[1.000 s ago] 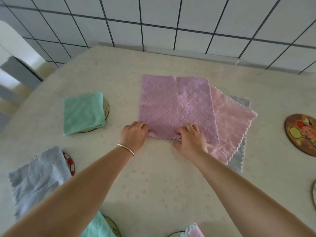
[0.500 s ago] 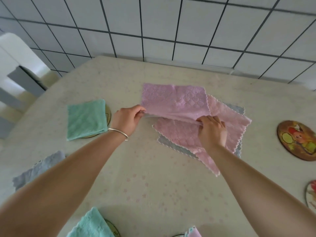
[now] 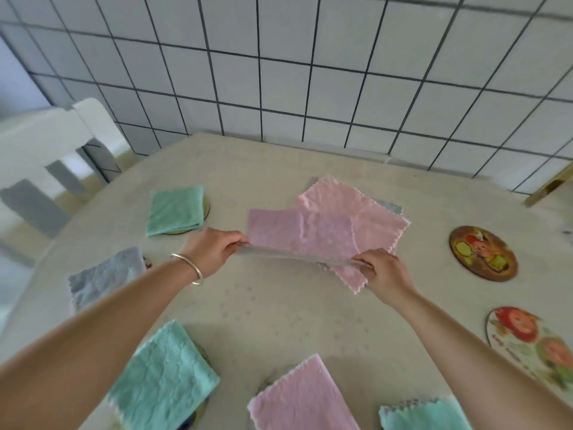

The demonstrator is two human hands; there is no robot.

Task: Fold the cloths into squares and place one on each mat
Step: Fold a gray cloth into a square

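A purple cloth point(image 3: 297, 235) is folded in half and held a little above the table. My left hand point(image 3: 214, 251) pinches its near left corner and my right hand point(image 3: 383, 273) pinches its near right corner. Under it lie a flat pink cloth point(image 3: 356, 212) and a grey cloth point(image 3: 392, 209) that only peeks out. Folded cloths rest on mats: a green one point(image 3: 175, 211) far left, a grey one point(image 3: 105, 277) left, a green one point(image 3: 161, 380) near left, a pink one point(image 3: 304, 398) near centre, a green one point(image 3: 424, 415) near right. Two round picture mats point(image 3: 483, 252) point(image 3: 533, 346) on the right are bare.
The table point(image 3: 279, 321) has a pale cloth cover and meets a tiled wall point(image 3: 310, 88) at the back. A white chair point(image 3: 46, 150) stands at the far left corner. A wooden edge point(image 3: 548, 190) shows at the far right.
Both hands lifted the purple cloth's near edge and carried it away from me, folding the cloth in half. The view tilted so that more folded cloths show along the near edge.
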